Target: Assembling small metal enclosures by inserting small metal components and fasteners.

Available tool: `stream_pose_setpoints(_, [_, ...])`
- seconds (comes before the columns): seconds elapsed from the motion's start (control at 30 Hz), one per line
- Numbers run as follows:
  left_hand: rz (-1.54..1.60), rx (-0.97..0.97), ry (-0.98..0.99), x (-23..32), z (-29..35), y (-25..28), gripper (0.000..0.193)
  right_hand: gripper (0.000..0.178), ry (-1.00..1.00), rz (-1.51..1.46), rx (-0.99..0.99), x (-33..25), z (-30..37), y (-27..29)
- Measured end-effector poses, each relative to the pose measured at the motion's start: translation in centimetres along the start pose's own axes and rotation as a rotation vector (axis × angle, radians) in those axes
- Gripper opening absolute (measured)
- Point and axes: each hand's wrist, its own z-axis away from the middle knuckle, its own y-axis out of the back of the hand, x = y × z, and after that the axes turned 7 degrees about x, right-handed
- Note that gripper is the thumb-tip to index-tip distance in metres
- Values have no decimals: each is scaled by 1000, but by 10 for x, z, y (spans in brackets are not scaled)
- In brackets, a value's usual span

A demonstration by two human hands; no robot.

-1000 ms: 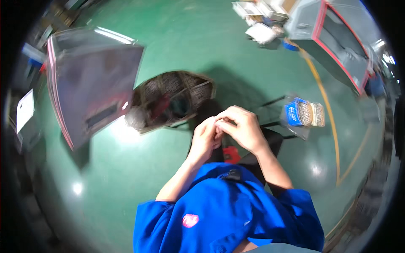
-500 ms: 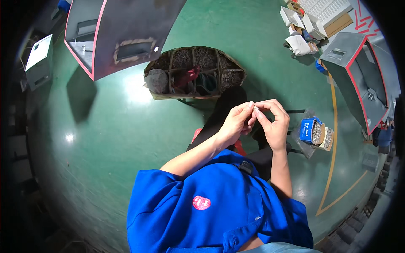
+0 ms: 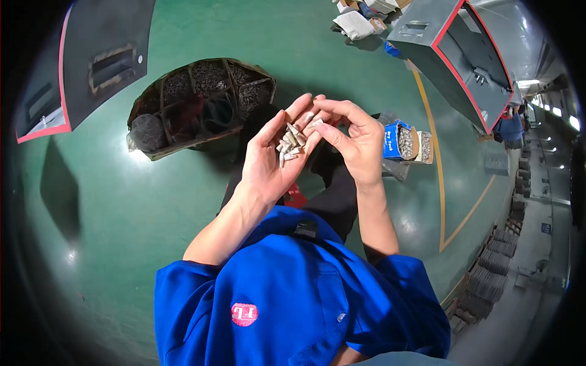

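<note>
My left hand (image 3: 264, 163) is cupped palm up, with several small pale cylindrical pieces (image 3: 292, 141) heaped in it. They look like short pegs or sleeves; their exact kind is too small to tell. Close by on the right, my right hand (image 3: 361, 146) pinches one such piece (image 3: 315, 122) between thumb and forefinger, over the left fingertips. To the right of that hand sit an open blue carton (image 3: 394, 139) and a smaller pale carton (image 3: 425, 137), both filled with small greyish pieces.
A dark divided tray (image 3: 160, 152) of small parts stands ahead to the left. Grey metal cabinets with red edges stand at the far left (image 3: 116, 36) and far right (image 3: 421, 58). White packages (image 3: 354, 25) lie at the back. Stacked panels (image 3: 488, 268) line the right side.
My left hand has turned palm up and opened out, showing the pieces in it. My right hand still pinches at the left fingertips. The view has swung right, so the surroundings shift left.
</note>
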Motion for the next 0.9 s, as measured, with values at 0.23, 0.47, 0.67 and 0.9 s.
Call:
stream_pose_setpoints(0.23, [31,-55,-6,5,7,1,46,10,-73,-59,39,-1,2,-3])
stream_pose_setpoints(0.47, [-159,259,37,21,-7,47,26,9,1,144,-57,-2,-6,-8])
stream_pose_setpoints(0.67, [-171,311,92,29,-28,97,19,9,-102,277,-79,31,-29,20])
stream_pose_setpoints(0.9, [-385,512,94,50,-33,187,19,16,301,1451,-304,112,-131,123])
